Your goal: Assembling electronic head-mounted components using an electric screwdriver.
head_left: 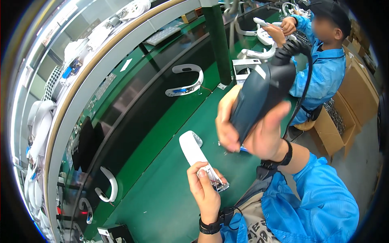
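Observation:
My right hand (269,135) grips a dark corded electric screwdriver (262,91), held up close to the camera. Its ribbed cable end points up and away, and its tip is hidden behind my fingers. Lower and to the left, my left hand (204,188) is closed round a white curved plastic housing (189,148) over the green table. Thin wires and small parts show in the housing's open near end, beside my fingers. The screwdriver and the housing are apart.
On the dark strip beyond the green table (162,198) lie a C-shaped white part (198,77) and another curved white part (111,180). A co-worker in blue (326,73) handles a white part at the far right. Cardboard boxes (332,125) stand on the floor.

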`<action>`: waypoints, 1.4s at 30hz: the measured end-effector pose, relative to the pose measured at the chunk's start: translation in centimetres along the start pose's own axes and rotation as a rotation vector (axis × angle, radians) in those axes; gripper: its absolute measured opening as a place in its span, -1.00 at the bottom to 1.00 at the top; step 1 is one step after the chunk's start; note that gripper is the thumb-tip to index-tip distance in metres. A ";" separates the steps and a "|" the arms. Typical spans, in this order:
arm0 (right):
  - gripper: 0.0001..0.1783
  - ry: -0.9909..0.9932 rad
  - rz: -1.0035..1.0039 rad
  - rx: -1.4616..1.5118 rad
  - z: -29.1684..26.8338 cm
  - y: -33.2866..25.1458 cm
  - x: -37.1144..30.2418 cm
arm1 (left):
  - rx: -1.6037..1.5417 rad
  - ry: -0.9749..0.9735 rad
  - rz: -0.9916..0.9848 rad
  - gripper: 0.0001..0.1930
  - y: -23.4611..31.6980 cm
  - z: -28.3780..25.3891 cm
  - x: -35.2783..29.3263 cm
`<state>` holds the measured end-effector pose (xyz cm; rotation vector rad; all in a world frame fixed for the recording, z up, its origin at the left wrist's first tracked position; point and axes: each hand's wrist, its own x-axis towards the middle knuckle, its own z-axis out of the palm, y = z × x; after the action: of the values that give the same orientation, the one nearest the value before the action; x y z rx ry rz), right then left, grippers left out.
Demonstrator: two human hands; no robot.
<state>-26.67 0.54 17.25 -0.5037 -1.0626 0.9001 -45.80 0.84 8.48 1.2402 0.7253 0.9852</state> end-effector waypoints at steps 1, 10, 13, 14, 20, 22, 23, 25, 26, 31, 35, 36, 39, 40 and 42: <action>0.20 0.025 0.069 -0.172 2.1 -0.7 0.3 | -0.027 -0.007 -0.016 -0.77 -0.3 -0.3 -0.2; -0.09 -0.215 0.029 0.110 4.6 2.8 -0.3 | 0.041 0.071 0.101 -0.87 1.0 0.7 -0.2; -0.10 -0.219 0.051 0.090 4.8 2.9 -0.1 | 0.016 0.077 0.105 -0.87 1.0 0.6 -0.2; -0.13 -0.238 0.035 0.089 4.7 3.1 0.1 | -0.001 0.081 0.106 -0.87 0.8 0.6 -0.1; -0.28 -0.278 0.010 0.054 4.6 4.6 0.5 | -0.028 0.063 -0.003 -0.62 -0.9 -0.6 -0.7; -0.31 -0.304 0.026 0.068 4.7 5.1 0.5 | -0.003 0.090 0.039 -0.72 -2.3 -0.8 -0.7; -0.33 -0.297 0.043 0.030 4.9 5.4 0.4 | 0.023 0.117 0.083 -0.81 -3.0 -1.0 -0.8; -0.35 -0.274 0.029 -0.015 5.1 5.2 0.3 | 0.037 0.071 0.088 -0.77 -3.9 -1.8 -1.1; -0.35 -0.273 0.027 -0.018 5.1 5.1 0.3 | 0.052 0.028 0.094 -0.72 -4.0 -2.0 -1.1; -0.38 -0.202 0.051 0.016 4.5 5.2 -0.4 | 0.088 0.051 0.064 -0.65 -1.6 -0.5 -0.7; -0.43 -0.215 -0.012 -0.035 4.9 4.9 -0.3 | 0.142 0.080 0.094 -0.62 -3.3 -1.5 -1.1; -0.42 -0.250 0.003 0.005 5.0 4.7 -0.1 | 0.154 0.064 0.088 -0.62 -3.1 -1.6 -0.8; -0.21 -0.205 0.087 0.022 3.4 3.1 -0.6 | 0.066 0.031 0.072 -0.71 -1.6 0.3 -0.5; -0.28 -0.183 0.049 0.083 3.0 2.7 -0.7 | 0.001 -0.011 0.009 -0.74 -0.6 0.6 -0.4; -0.16 -0.009 -0.126 0.012 -0.5 1.1 -1.2 | 0.044 0.020 -0.008 -0.80 -0.1 1.3 -0.2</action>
<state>-26.88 0.21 15.62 -0.4183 -1.0845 0.7975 -44.76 0.07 8.62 1.2666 0.7705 0.9812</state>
